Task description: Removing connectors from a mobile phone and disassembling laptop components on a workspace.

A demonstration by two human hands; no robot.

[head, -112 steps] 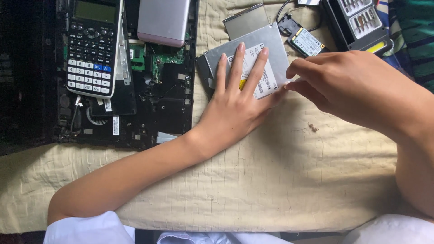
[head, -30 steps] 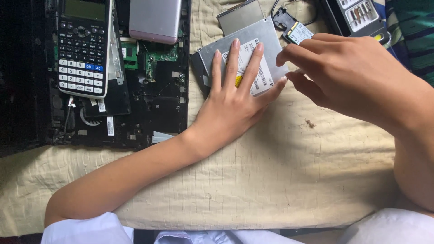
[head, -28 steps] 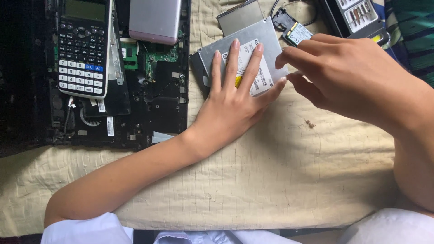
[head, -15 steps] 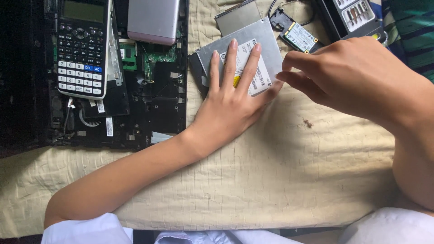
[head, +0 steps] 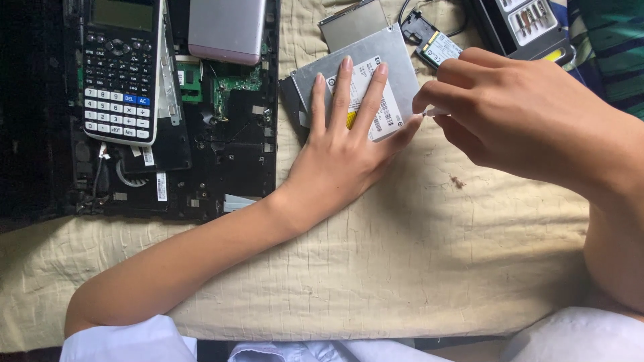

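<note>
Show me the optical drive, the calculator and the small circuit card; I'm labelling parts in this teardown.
optical drive (head: 396,57): head view, bare metal top near its far right corner.
calculator (head: 121,80): head view, on its keypad.
small circuit card (head: 439,47): head view, on its labelled face.

L hand (head: 339,151) flat on silver optical drive (head: 396,64), R hand (head: 516,114) pinching at its edge, beige cloth (head: 402,268)
</note>
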